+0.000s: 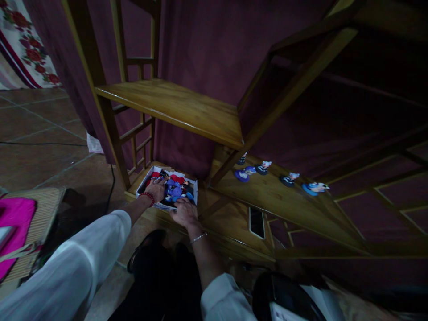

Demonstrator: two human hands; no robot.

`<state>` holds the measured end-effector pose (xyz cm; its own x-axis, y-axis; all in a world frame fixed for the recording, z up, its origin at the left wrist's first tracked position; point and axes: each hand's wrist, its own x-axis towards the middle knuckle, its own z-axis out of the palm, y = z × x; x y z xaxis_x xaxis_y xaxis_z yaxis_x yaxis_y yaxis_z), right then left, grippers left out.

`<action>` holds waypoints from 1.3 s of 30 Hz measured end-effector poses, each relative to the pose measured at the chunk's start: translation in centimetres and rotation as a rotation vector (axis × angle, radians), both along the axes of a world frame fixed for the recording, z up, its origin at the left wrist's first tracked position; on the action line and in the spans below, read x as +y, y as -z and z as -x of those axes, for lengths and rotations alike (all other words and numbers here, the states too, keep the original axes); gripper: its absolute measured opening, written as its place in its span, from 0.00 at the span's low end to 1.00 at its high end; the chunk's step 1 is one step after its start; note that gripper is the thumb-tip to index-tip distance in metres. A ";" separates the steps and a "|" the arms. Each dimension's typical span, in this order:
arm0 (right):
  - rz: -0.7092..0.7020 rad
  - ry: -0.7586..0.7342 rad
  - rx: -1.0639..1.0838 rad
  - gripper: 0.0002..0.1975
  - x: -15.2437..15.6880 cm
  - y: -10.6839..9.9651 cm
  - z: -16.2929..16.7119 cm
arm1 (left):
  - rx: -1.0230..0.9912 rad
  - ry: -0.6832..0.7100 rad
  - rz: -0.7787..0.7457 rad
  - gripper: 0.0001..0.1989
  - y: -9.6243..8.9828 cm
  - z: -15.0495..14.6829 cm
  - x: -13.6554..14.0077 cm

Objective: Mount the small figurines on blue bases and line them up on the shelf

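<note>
A shallow white cardboard box (195,189) sits on the low shelf, filled with small figurines (174,189) in purple, blue, red and black. My left hand (156,189), with a red bead bracelet on its wrist, reaches over the box's left side. Its fingers are stretched out onto the figurines, and I see nothing gripped in them. At the near right edge of the box is my right hand (186,212), a thin silvery bracelet on its wrist. Its fingers bend over the near wall, with the thumb lower on the outer side. Both palms are hidden.
Several figurines on round bases, one a blue-based figurine (314,188), stand along the wooden shelf (287,203) to the right. A dark-screened phone or tablet (257,222) rests below them. Above the box juts another shelf board (177,104). Bright pink cloth (16,223) lies at far left.
</note>
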<state>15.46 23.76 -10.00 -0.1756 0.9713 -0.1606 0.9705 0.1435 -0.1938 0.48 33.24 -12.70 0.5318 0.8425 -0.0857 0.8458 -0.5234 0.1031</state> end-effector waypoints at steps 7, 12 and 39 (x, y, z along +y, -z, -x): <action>0.027 0.002 -0.009 0.16 0.0 -0.2 0.1 | 0.025 -0.002 0.036 0.19 -0.1 -0.1 0.0; 0.018 0.003 -0.007 0.16 0.0 -0.1 0.1 | -0.009 -0.074 0.006 0.20 0.0 -0.2 0.0; 0.030 0.047 0.105 0.19 -0.1 -0.8 0.0 | -0.474 -0.324 0.133 0.19 0.7 1.1 1.4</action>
